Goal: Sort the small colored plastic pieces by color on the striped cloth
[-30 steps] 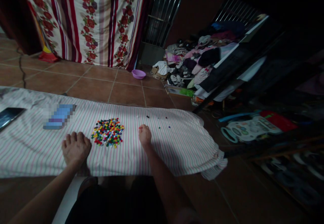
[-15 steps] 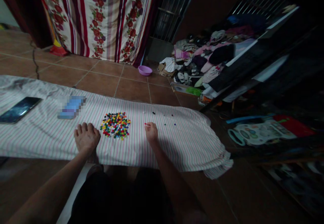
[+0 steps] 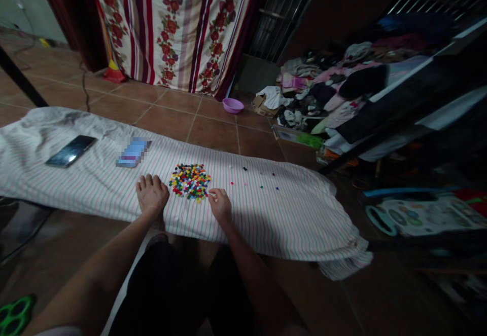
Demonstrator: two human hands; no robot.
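The beads [image 3: 189, 181] lie heaped on the cloth [image 3: 297, 219], with your right hand [image 3: 220, 204] at the heap's right edge, fingers curled, any grip on a bead indiscernible, your left hand [image 3: 152, 194] open, palm down, left of the heap, and a phone [image 3: 71, 151] farther left.

Pile [image 3: 189, 181] sits on the counter [image 3: 292, 227] between left hand [image 3: 152, 193] and right hand [image 3: 221, 205], phones [image 3: 71, 151] further left, stray pieces [image 3: 277, 188] right, basin [image 3: 233, 106] on the floor [image 3: 173, 119] behind.
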